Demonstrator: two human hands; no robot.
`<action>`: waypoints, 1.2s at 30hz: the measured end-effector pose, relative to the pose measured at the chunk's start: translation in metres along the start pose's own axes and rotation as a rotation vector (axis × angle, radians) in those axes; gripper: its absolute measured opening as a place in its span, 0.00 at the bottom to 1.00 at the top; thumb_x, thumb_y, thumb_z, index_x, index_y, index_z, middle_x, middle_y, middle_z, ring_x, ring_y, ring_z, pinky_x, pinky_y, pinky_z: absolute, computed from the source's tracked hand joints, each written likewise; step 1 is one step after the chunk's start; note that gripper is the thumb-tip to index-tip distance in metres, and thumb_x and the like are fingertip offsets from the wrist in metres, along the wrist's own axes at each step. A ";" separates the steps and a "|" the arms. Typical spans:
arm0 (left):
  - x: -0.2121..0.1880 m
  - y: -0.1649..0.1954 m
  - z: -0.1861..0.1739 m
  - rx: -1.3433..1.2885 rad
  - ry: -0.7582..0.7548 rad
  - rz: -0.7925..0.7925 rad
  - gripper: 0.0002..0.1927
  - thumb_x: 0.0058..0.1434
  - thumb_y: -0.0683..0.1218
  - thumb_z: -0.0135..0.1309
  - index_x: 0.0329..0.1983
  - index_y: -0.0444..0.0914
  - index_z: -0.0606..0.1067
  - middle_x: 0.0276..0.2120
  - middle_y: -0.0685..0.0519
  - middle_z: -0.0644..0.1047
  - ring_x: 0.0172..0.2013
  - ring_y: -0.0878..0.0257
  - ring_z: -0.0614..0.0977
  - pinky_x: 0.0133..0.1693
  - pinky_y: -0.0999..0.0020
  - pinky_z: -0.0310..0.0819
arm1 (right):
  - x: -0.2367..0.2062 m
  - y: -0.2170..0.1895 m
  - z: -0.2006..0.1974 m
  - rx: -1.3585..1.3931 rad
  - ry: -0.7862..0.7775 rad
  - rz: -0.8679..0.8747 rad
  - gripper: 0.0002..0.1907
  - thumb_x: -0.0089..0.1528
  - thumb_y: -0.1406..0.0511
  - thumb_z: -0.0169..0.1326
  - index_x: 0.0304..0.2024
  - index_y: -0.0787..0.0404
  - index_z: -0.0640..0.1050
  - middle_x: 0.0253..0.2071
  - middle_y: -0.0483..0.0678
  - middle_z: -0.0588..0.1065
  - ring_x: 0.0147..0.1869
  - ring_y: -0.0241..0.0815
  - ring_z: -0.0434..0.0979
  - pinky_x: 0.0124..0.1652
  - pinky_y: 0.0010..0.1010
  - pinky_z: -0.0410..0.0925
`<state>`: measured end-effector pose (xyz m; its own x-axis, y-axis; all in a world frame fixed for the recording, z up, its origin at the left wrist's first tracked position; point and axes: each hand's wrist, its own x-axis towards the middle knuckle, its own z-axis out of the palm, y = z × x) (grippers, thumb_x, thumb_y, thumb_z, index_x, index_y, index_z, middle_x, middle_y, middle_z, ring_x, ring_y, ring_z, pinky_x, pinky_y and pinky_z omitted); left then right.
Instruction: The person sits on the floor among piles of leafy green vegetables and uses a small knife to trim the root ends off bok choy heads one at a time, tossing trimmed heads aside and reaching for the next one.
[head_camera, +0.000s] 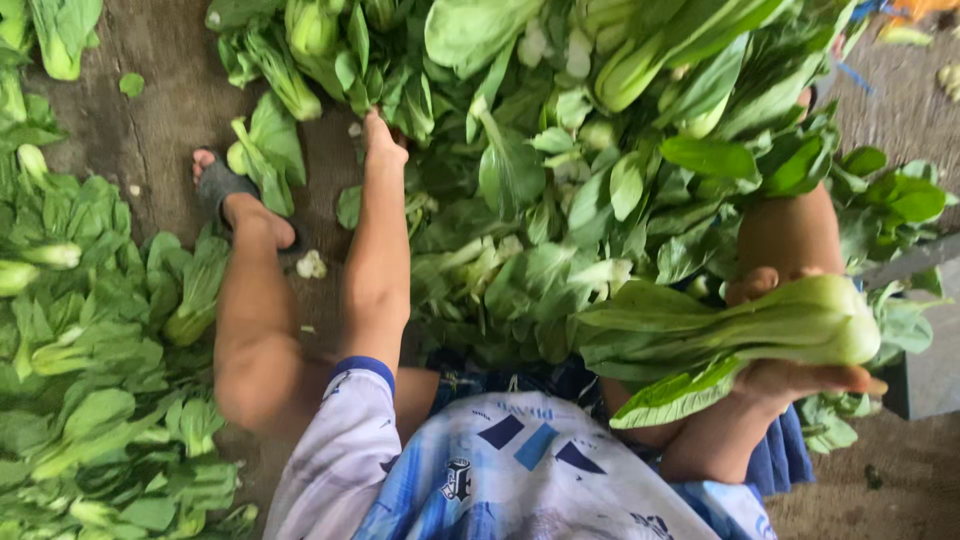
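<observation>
My left hand (383, 142) reaches forward into a big heap of bok choy (560, 170), with its fingers buried among the leaves at the heap's near edge; what it grips is hidden. My right hand (800, 375) holds one bok choy head (760, 330) sideways at the right, the pale stem end pointing right and the leaves trailing left. My knee (790, 230) rises behind it.
Another pile of bok choy (90, 350) lies along the left side on the concrete floor (170, 90). My left leg and sandalled foot (225, 190) stretch out between the two piles. A dark box edge (925, 370) stands at the right.
</observation>
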<state>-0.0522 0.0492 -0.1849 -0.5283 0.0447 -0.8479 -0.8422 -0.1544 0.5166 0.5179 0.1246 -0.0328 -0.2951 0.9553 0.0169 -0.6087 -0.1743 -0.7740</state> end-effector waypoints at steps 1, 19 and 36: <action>0.000 0.005 0.008 0.082 -0.003 -0.004 0.37 0.72 0.62 0.46 0.76 0.38 0.56 0.69 0.48 0.61 0.63 0.53 0.65 0.62 0.54 0.59 | 0.001 0.000 0.000 0.037 -0.007 0.020 0.55 0.52 0.30 0.50 0.63 0.66 0.71 0.48 0.48 0.75 0.47 0.45 0.75 0.41 0.27 0.72; -0.072 -0.014 -0.071 -0.153 -0.158 0.591 0.35 0.54 0.45 0.69 0.64 0.33 0.70 0.56 0.46 0.78 0.55 0.55 0.79 0.57 0.55 0.75 | 0.017 0.004 0.067 -0.133 -0.194 -0.056 0.48 0.55 0.41 0.69 0.67 0.58 0.67 0.58 0.53 0.75 0.56 0.49 0.77 0.56 0.37 0.73; -0.310 -0.033 -0.120 0.593 -0.920 1.258 0.48 0.43 0.59 0.78 0.63 0.37 0.69 0.50 0.49 0.79 0.51 0.58 0.83 0.54 0.62 0.80 | 0.011 -0.004 0.230 -1.518 -1.018 -0.336 0.37 0.40 0.58 0.75 0.50 0.59 0.76 0.47 0.49 0.76 0.41 0.53 0.81 0.40 0.40 0.75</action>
<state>0.1529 -0.0778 0.0467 -0.5644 0.7515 0.3416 0.3220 -0.1807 0.9294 0.3475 0.0806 0.1161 -0.9396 0.3069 0.1515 0.2011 0.8532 -0.4813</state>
